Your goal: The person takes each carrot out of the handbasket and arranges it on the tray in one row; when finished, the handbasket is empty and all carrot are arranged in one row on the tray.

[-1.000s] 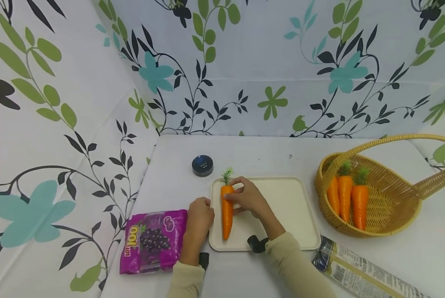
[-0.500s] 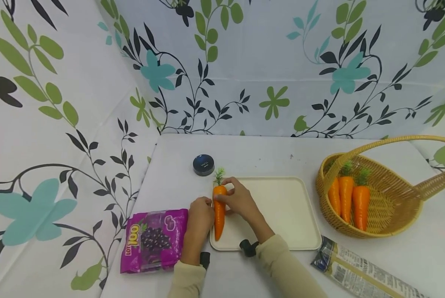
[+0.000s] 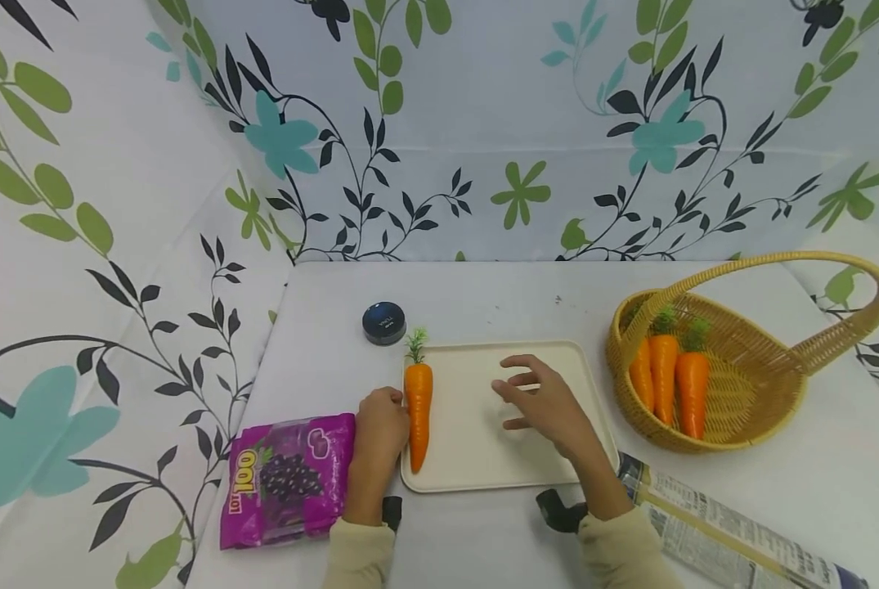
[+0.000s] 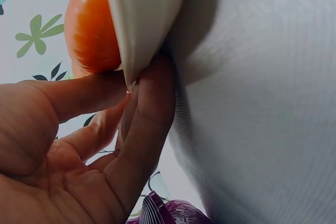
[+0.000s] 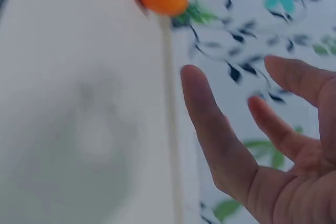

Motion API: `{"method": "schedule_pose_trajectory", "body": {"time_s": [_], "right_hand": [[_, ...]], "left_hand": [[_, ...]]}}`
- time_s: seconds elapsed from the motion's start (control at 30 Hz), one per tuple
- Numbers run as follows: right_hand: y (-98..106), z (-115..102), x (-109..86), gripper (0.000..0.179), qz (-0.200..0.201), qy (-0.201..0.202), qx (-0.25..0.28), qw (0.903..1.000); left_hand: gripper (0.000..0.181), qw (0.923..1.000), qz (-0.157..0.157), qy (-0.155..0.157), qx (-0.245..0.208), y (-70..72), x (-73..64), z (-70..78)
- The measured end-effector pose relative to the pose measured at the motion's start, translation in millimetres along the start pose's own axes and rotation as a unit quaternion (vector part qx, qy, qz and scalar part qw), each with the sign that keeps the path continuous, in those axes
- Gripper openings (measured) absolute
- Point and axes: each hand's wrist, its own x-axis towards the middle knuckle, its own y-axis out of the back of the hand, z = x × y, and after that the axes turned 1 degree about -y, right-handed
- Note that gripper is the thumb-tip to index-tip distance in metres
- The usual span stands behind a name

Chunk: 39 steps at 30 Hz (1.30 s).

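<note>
Left of centre in the head view, an orange carrot (image 3: 418, 417) lies lengthwise on a cream tray (image 3: 498, 425), close along its left edge, with its green top at the upper end and its tip towards the lower left corner. At that same edge is the left hand (image 3: 382, 421); the left wrist view shows its thumb and fingers pinching the tray's rim beside the carrot. Whether the thumb touches the carrot cannot be told. Right of centre, the right hand (image 3: 545, 401) is over the tray with its fingers spread wide and holding nothing, apart from the carrot; its forearm crosses the tray's lower right part.

Surroundings: at lower left, a purple bag (image 3: 292, 483) printed with grapes lies just beside the left forearm. Above the tray's upper left corner sits a round dark container (image 3: 383, 323), near the carrot's top. At right, a wicker basket (image 3: 744, 393) with a tall handle contains three more carrots (image 3: 663, 376) on its left side. At lower right, a long printed packet (image 3: 733, 523) lies slantwise, its upper end near the tray's corner and partly hidden by the right forearm.
</note>
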Motion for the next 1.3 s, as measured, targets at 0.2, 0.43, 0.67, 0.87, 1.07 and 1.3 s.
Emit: {"method": "schedule_pose_trajectory", "body": {"time_s": [0.2,0.43,0.67,0.87,1.07,1.3], "right_hand": [[64,-9,-34.1,0.046,-0.010,0.007,-0.035,0.9993],[136,-10,-60.2,0.056,0.058,-0.012,-0.114,0.9917],[196,-23,-49.0,0.063,0.148,-0.005,-0.161,0.9759],[226,-33,-14.0,0.073,0.177,-0.023,-0.196,0.9644],[246,-15,10.2,0.071,0.163,-0.049,-0.166,0.9713],[265,11,0.2,0.071,0.150,-0.112,-0.157,0.9696]], "left_hand": [[0.035,0.9999,0.003,0.009,0.006,7.1,2.9,-2.1],[0.035,0.9998,0.002,0.016,0.006,8.6,4.2,-3.3],[0.034,0.9997,-0.005,0.018,0.013,4.7,3.1,-2.1],[0.035,0.9992,-0.018,0.033,0.017,3.4,1.3,1.0],[0.034,0.9991,-0.019,0.034,0.016,-0.6,-0.9,2.0],[0.033,0.9993,-0.015,0.019,0.027,-3.4,-1.4,0.7]]}}
